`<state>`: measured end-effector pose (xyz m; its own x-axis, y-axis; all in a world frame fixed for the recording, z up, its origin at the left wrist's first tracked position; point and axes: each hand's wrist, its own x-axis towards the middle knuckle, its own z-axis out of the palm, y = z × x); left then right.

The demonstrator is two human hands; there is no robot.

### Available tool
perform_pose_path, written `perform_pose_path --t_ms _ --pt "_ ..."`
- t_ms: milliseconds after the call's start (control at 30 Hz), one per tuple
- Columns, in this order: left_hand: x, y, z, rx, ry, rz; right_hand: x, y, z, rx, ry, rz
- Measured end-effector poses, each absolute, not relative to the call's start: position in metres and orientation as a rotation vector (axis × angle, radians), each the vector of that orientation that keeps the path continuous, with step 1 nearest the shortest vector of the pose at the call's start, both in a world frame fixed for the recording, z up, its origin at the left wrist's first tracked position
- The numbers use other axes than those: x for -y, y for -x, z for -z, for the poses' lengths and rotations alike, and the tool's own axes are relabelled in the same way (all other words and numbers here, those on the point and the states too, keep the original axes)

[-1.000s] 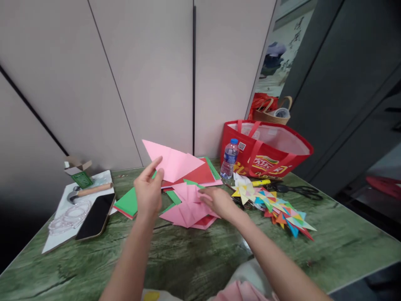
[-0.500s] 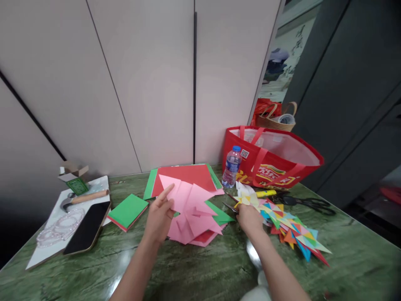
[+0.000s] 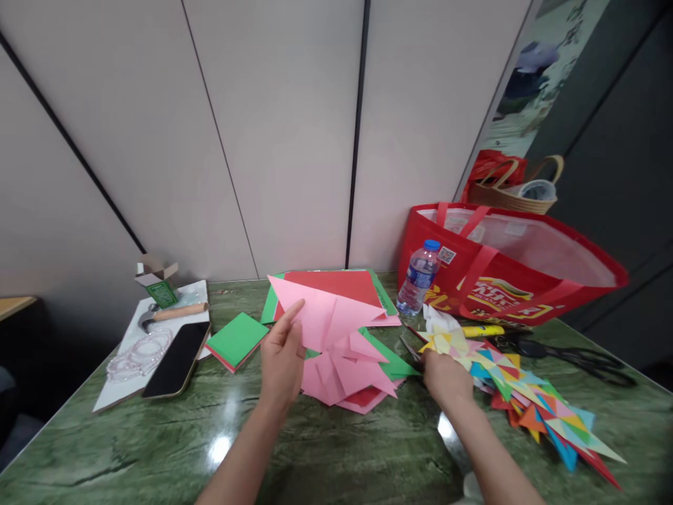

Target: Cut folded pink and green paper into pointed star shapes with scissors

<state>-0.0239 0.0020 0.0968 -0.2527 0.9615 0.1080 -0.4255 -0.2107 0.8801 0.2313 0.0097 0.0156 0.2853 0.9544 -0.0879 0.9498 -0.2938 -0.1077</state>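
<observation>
My left hand [image 3: 282, 361] pinches a creased piece of pink paper [image 3: 320, 308] and holds it raised above the table. Below it lie several cut pink paper pieces [image 3: 336, 379], overlapping, with red and green paper showing at their edges. My right hand [image 3: 446, 375] is closed around scissors [image 3: 410, 348]; their blades stick out to the left and the handles are hidden by my fingers. Close behind and right of that hand is a heap of many-coloured paper triangles [image 3: 531, 393].
Behind stand a water bottle [image 3: 419, 279] and a red bag [image 3: 505, 266]. Large red and green sheets [image 3: 336, 282] lie at the back. A yellow tube [image 3: 482, 331] and black scissors [image 3: 573, 356] are right. Left are green square papers [image 3: 238, 339], a phone [image 3: 177, 361] and a hammer [image 3: 179, 313].
The view has swung left, so things sit further right in the picture. The pink paper in my left hand now shows as one broad, flatter piece. My right hand keeps the scissors.
</observation>
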Motion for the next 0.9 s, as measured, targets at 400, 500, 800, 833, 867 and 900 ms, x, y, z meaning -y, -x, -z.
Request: perform_pose_path --t_ms 400,500,800,833,867,900 --pt "0.015 0.014 -0.114 -0.644 -0.704 -1.664 0.003 -0.242 -0.061 1.161 1.443 -0.615" --pt "0.014 0.011 -0.109 -0.649 -0.705 -1.71 0.004 -0.206 -0.082 0.874 0.966 -0.957" --pt "0.012 0.003 -0.091 -0.845 -0.822 -1.708 -0.005 -0.112 -0.077 0.635 0.808 -1.346" --pt "0.012 0.003 -0.089 -0.865 -0.869 -1.68 -0.005 -0.112 -0.074 0.639 0.815 -1.344" --pt "0.011 0.003 -0.087 -0.883 -0.915 -1.646 -0.005 -0.113 -0.072 0.645 0.83 -1.318" --pt "0.011 0.004 -0.086 -0.899 -0.957 -1.613 -0.005 -0.116 -0.071 0.663 0.855 -1.273"
